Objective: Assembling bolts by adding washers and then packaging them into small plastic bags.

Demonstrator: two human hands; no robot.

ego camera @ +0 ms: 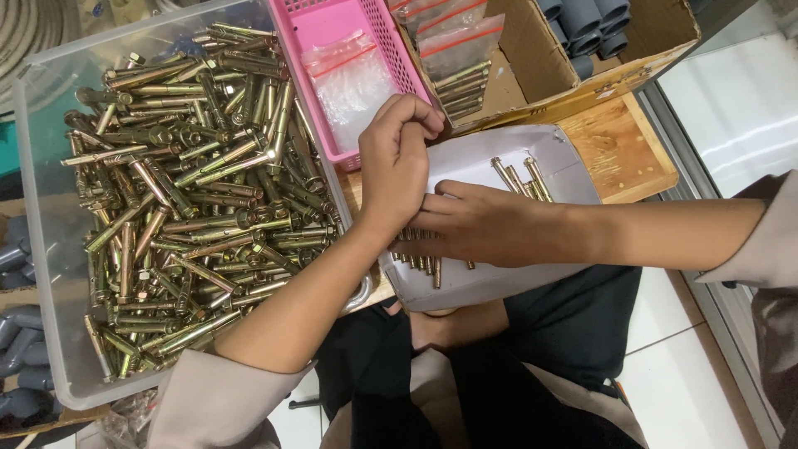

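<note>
I see both hands over white tray [499,283]. Right hand [474,224] grip lies flat, spread on anchor bolts [424,262]; left hand [397,162] grip curled, contents unclear. Bolts: steel, heavy, stiff, slick; take mid-shank.

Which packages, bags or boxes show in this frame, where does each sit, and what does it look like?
Clear plastic bin: left, rectangular, heaped with brass-coloured anchor bolts.
Pink basket: top centre, perforated, holding clear zip bags with red seal strips.
Cardboard box: top right, brown, holding bagged bolts and grey pipe fittings.
White paper tray: centre, folded, under the left hand and right hand, holding a few bolts.
</note>
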